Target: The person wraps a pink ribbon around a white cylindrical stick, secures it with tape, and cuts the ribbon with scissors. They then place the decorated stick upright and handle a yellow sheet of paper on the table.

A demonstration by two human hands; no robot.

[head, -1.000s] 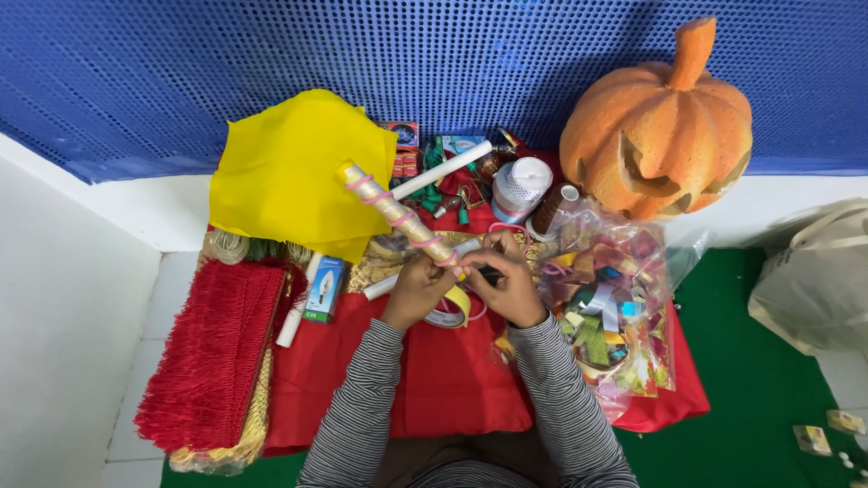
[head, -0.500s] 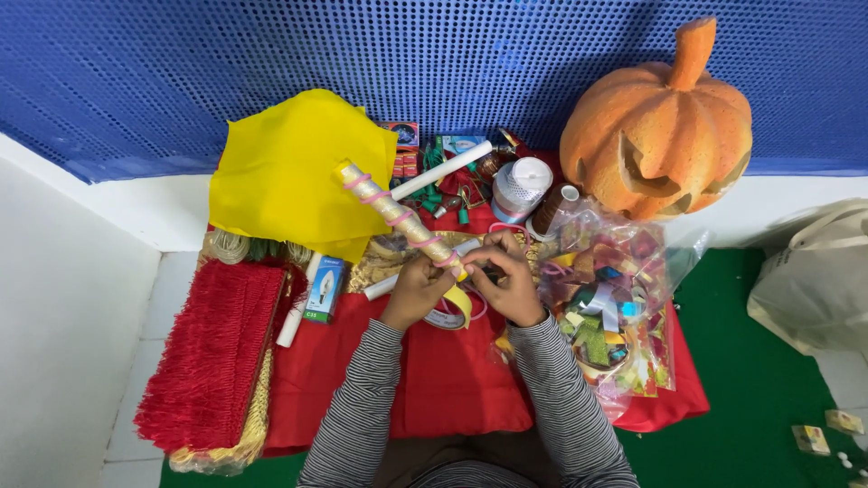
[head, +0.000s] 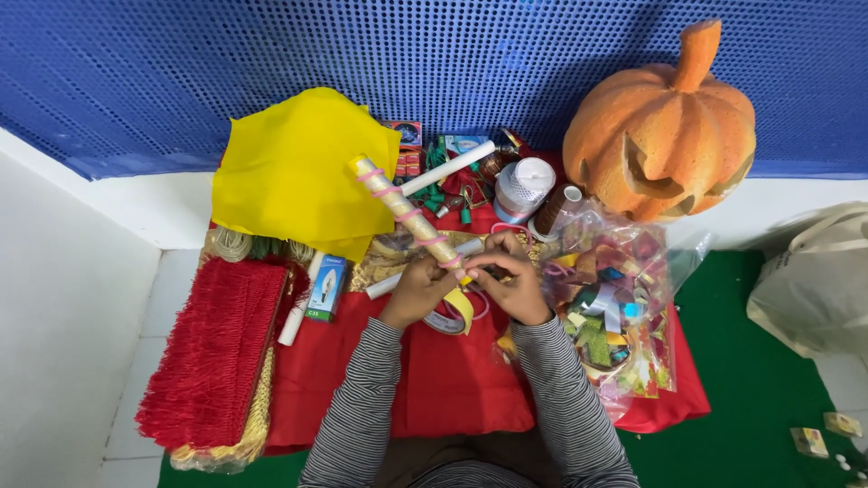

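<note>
Red fringe [head: 212,361] lies far left, yellow cloth [head: 298,172] above. My left hand [head: 418,291] has a closed grip on the stick [head: 407,214], angled up-left. My right hand [head: 515,285] pinches its lower end. Pumpkin [head: 665,126] sits right.

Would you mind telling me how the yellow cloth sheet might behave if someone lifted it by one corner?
The yellow cloth sheet would probably droop, since it is thin and its edges already crease. It looks light for its size. Pushed, it would likely bunch up rather than slide flat over the red cloth.
</note>
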